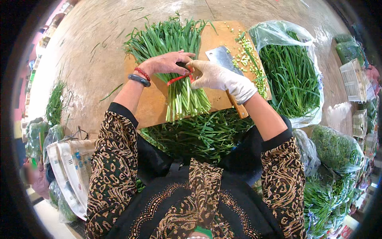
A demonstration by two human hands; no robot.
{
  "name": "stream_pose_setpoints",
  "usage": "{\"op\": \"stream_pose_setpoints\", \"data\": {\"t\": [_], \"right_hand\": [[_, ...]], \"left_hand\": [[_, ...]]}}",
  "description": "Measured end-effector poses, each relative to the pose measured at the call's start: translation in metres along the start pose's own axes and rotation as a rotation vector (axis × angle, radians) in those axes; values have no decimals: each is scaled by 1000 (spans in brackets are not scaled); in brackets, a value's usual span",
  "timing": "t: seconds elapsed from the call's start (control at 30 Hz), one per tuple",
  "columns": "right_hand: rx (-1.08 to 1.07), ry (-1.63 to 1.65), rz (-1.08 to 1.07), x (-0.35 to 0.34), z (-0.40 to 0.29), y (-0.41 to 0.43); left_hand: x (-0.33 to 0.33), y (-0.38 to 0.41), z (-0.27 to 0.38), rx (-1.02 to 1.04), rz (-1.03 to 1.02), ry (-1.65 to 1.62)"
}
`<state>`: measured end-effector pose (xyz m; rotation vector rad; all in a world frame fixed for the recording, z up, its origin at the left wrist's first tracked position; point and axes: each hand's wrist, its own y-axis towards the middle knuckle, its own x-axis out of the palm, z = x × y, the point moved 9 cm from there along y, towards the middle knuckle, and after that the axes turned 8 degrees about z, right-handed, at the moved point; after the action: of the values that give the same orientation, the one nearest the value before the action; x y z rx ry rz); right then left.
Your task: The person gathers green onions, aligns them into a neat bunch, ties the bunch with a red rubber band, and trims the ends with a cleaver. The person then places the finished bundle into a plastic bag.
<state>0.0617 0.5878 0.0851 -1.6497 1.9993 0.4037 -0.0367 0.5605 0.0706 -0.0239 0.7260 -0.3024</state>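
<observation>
A large bundle of leafy green stalks, perhaps garlic chives (170, 38), lies on a wooden board (220, 35) with its pale cut ends towards me. A red tie (178, 79) goes around its stems. My left hand (168, 62), bare with a red bead bracelet and a dark bangle, rests over the bundle, thumb and fingers at the tie. My right hand (210, 73), in a whitish glove, pinches at the tie from the right. Beneath my right wrist lies a cleaver (222, 58), its wooden handle towards me. Chopped stem ends (246, 55) are scattered along the board's right side.
An open plastic bag of green stalks (292, 74) stands right of the board. Loose greens (203, 134) lie below the board, between my knees. A white woven sack (71, 167) is at left. More bagged greens (337, 146) and a white plastic crate (352, 80) are at right. A person (38, 179) is at far left.
</observation>
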Motion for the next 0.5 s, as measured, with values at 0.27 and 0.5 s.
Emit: {"op": "stream_pose_setpoints", "data": {"t": [0.27,0.5], "right_hand": [[-156,61,284,-13,23,12],[-427,-425,482,-20,-22,2]], "left_hand": [[0,-2,4,32,13,16],[-2,-3,-1,-61,28,-48]]}}
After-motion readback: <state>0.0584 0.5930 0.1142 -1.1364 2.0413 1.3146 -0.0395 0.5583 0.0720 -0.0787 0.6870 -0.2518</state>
